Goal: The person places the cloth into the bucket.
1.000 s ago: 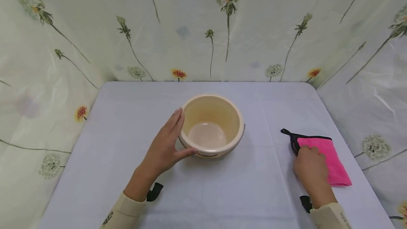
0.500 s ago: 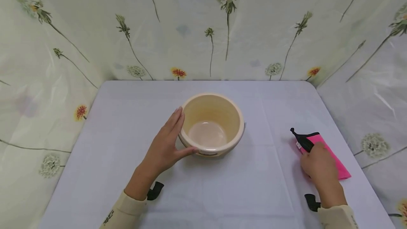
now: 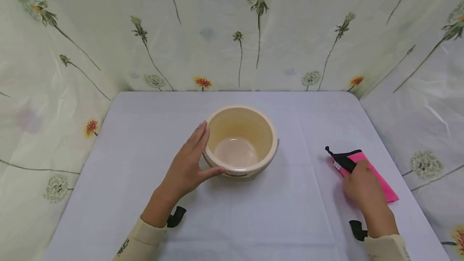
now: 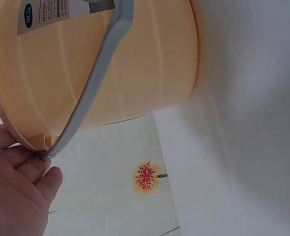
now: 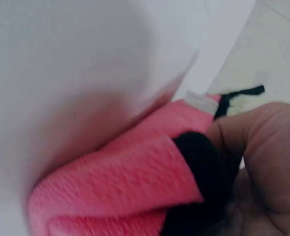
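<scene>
Where right grip point(image 3: 364, 186) pinches, cloth point(image 5: 110, 184) folds.

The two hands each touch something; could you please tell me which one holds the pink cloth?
The right hand: it pinches the pink cloth by its black edge, whereas the left hand only touches the rim of the bucket.

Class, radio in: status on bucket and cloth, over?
Left grip touching bucket. Right grip pinching pink cloth. Bucket upright. Nothing seen between bucket and cloth.
</scene>
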The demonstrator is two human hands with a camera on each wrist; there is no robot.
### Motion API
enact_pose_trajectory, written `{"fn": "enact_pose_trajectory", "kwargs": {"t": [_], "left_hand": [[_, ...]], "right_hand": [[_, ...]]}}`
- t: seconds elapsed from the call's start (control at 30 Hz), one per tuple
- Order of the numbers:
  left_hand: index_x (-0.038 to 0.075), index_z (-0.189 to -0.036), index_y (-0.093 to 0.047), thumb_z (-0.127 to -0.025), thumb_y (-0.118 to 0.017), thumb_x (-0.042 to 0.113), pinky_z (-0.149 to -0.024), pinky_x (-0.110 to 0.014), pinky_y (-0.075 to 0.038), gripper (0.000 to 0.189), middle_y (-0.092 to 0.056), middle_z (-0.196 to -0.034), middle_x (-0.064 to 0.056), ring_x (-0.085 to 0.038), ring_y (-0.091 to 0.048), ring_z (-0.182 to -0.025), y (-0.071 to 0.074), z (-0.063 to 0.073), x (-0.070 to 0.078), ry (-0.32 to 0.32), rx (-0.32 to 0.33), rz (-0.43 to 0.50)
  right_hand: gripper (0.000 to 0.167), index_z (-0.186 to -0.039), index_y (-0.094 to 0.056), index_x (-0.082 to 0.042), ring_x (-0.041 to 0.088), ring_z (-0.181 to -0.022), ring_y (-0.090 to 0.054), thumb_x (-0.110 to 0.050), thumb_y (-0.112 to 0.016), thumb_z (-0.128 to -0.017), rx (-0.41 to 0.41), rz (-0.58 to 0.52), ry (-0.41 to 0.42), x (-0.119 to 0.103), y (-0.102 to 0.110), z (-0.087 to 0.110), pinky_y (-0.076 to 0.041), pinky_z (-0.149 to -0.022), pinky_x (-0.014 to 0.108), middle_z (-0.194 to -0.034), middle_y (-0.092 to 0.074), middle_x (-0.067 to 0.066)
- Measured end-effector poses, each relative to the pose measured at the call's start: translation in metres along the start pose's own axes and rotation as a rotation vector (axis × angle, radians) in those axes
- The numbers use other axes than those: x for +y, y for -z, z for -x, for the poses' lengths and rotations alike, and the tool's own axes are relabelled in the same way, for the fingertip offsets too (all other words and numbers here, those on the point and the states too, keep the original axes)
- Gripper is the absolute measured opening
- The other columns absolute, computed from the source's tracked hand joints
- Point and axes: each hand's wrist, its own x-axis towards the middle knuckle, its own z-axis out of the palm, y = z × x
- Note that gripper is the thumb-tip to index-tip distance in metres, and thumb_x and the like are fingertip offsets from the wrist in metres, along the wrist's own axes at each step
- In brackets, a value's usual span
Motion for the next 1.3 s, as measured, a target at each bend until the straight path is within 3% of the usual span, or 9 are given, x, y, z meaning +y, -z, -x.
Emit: {"fn": "enact_pose_trajectory", "kwargs": {"t": [0.23, 0.57, 0.73, 0.87, 1.03, 1.17, 1.3], "left_hand": [[0.002, -0.166, -0.021, -0.083, -0.088, 0.048, -0.124, -0.046, -0.029, 0.116, -0.008, -0.176, -0.003, -0.018, -0.011, -0.160, 0.004, -0.001, 0.003, 0.065, -0.056, 0.022], [0.003, -0.166, -0.021, -0.083, -0.087, 0.048, -0.123, -0.047, -0.031, 0.116, -0.006, -0.176, -0.002, -0.016, -0.011, -0.160, 0.004, 0.002, 0.003, 0.075, -0.065, 0.031], [0.004, -0.166, -0.019, -0.084, -0.086, 0.050, -0.123, -0.047, -0.030, 0.116, -0.004, -0.176, 0.001, -0.015, -0.009, -0.160, 0.003, 0.001, 0.001, 0.089, -0.080, 0.042], [0.004, -0.166, -0.019, -0.085, -0.085, 0.051, -0.124, -0.047, -0.029, 0.115, -0.003, -0.176, 0.001, -0.015, -0.008, -0.160, 0.003, 0.000, 0.000, 0.095, -0.085, 0.064], [0.003, -0.166, -0.018, -0.085, -0.084, 0.052, -0.124, -0.045, -0.028, 0.115, -0.003, -0.176, 0.000, -0.015, -0.008, -0.160, 0.004, -0.001, -0.002, 0.089, -0.098, 0.070], [0.003, -0.166, -0.020, -0.085, -0.084, 0.052, -0.125, -0.044, -0.027, 0.114, -0.004, -0.176, 0.000, -0.015, -0.010, -0.160, 0.005, -0.001, -0.003, 0.084, -0.100, 0.056], [0.002, -0.165, -0.021, -0.084, -0.086, 0.051, -0.125, -0.043, -0.026, 0.115, -0.004, -0.176, 0.000, -0.016, -0.010, -0.160, 0.007, -0.002, -0.003, 0.096, -0.100, 0.049]], "right_hand": [[0.047, -0.129, -0.032, 0.022, 0.061, -0.096, -0.052, -0.001, -0.054, -0.095, -0.004, 0.104, 0.165, -0.001, -0.009, 0.006, -0.049, -0.076, 0.067, -0.102, -0.046, 0.043], [0.061, -0.143, -0.024, 0.024, 0.062, -0.114, -0.048, -0.003, -0.053, -0.097, -0.053, -0.016, 0.108, 0.015, -0.003, 0.009, -0.048, -0.090, 0.074, -0.126, -0.044, 0.046], [0.057, -0.141, -0.028, 0.028, 0.065, -0.118, -0.043, -0.001, -0.051, -0.097, -0.025, -0.006, 0.178, 0.026, 0.004, 0.007, -0.042, -0.097, 0.078, -0.129, -0.041, 0.048], [0.052, -0.135, -0.032, 0.031, 0.064, -0.109, -0.046, 0.000, -0.046, -0.097, 0.036, -0.030, 0.221, 0.039, 0.011, 0.000, -0.044, -0.092, 0.077, -0.122, -0.043, 0.050], [0.051, -0.137, -0.031, 0.026, 0.060, -0.102, -0.047, -0.009, -0.041, -0.102, 0.082, -0.134, 0.120, 0.068, 0.014, -0.006, -0.047, -0.082, 0.073, -0.122, -0.043, 0.048], [0.062, -0.151, -0.023, 0.020, 0.064, -0.118, -0.041, -0.019, -0.039, -0.106, 0.055, -0.203, 0.002, 0.081, 0.013, -0.009, -0.044, -0.094, 0.077, -0.140, -0.035, 0.050], [0.064, -0.155, -0.020, 0.019, 0.065, -0.128, -0.035, -0.022, -0.039, -0.108, 0.078, -0.204, -0.011, 0.078, 0.012, -0.013, -0.038, -0.100, 0.079, -0.148, -0.029, 0.049]]}}
